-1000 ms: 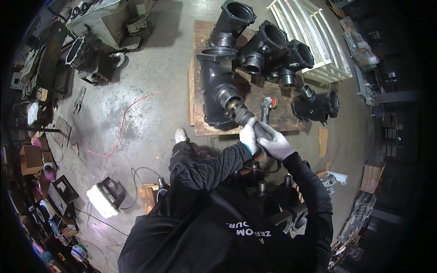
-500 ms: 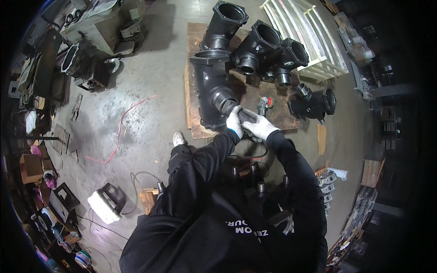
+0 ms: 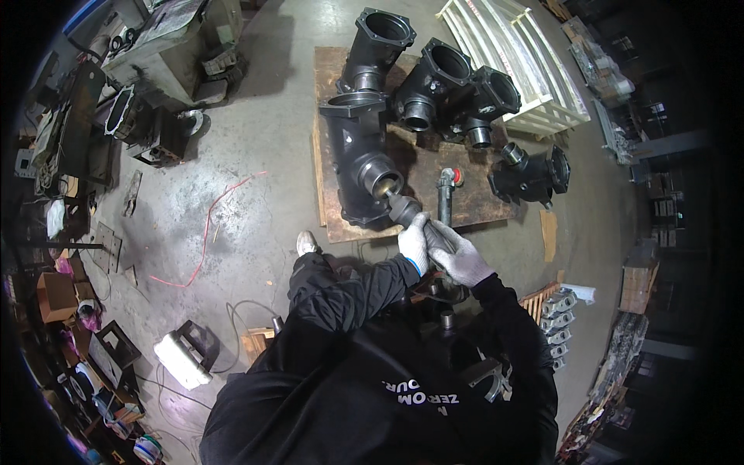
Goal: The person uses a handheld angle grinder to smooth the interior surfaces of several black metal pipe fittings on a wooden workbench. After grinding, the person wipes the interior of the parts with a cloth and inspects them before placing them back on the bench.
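Observation:
Both my hands wear white gloves and wrap round a dark die grinder [image 3: 404, 210]. My left hand [image 3: 415, 243] is closed on its body near the front. Behind it, my right hand [image 3: 467, 260] closes on the rear part. The grinder's thin tip reaches into the round side neck [image 3: 379, 175] of a black pipe casting [image 3: 358, 139]; the very end is hidden inside. That casting stands on a worn wooden board [image 3: 474, 203]. To the right of the grinder lies an angle grinder [image 3: 446, 195] with a red disc.
Several more black castings [image 3: 434, 77] stand at the board's far side, and one [image 3: 529, 175] lies at its right. Behind is a pale slatted crate [image 3: 518, 70]. Grey metal parts [image 3: 556, 318] are stacked at right. A white lamp-like box [image 3: 181, 361] and cables lie on the left floor.
My hands have drawn the die grinder back toward me and slightly right. More of its front and thin shaft now shows outside the casting's neck.

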Tool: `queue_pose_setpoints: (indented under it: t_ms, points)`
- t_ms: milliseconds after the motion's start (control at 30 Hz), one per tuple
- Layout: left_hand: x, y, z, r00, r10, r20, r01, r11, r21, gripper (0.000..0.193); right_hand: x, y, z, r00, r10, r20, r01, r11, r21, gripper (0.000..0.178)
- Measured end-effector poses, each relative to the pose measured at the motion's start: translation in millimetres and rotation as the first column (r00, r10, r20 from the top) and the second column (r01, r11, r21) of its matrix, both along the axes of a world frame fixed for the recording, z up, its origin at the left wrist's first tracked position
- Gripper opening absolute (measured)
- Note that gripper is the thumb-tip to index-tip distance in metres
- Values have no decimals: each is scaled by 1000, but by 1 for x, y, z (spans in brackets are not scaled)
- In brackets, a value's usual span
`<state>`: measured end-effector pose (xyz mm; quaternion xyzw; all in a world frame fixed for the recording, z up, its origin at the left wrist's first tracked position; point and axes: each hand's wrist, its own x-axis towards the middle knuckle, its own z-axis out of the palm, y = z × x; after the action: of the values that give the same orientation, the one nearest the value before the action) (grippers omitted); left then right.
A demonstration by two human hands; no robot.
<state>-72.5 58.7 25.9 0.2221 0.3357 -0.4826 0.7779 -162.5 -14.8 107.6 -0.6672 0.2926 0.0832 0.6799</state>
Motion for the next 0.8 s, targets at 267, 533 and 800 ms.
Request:
queue_pose_setpoints:
  t_ms: [267,533,800]
  points:
    - [25,5,-4,997,-21,74,19,999,32,26,24,1,-19,997,-50,61,43,992,116,66]
    - [47,-24,-100,998,23,53,-18,996,-84,31,48,-18,-73,996,90,-22,-93,970,-225,67]
    - [41,-24,-91,997,60,43,-56,996,-75,17,43,-19,-72,999,51,-9,-52,986,-158,68]
